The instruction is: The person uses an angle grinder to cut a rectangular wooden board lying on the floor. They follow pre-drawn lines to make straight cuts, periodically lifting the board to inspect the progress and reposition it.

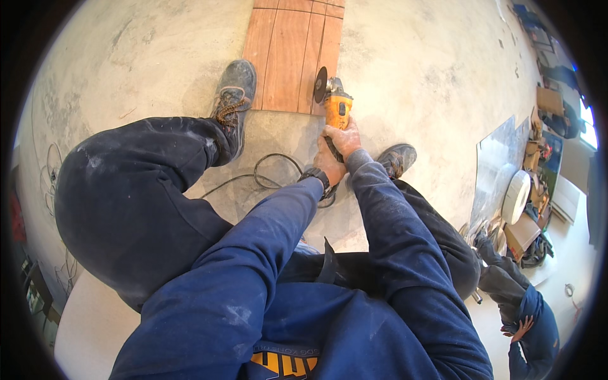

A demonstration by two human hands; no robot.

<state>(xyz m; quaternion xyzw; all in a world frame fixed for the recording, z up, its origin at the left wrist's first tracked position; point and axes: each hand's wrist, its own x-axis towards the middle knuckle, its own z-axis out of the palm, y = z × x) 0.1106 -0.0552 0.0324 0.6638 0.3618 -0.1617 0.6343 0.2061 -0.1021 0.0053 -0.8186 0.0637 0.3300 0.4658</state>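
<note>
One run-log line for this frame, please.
both hands grip yellow angle grinder | disc at brown tile edge | left shoe on tile

Orange-and-black angle grinder (337,109) is showing beside the reddish-brown board (292,54) with dark lines; grey floor (411,69) is lying around the board; sleeves (380,209) are showing dusty blue.

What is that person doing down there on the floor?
A person crouches on a dusty concrete floor and grips a yellow angle grinder with both hands, the right hand in front, the left hand behind. Its disc sits at the right edge of a reddish-brown board. One shoe presses on the board's corner. A black cable loops behind.
</note>
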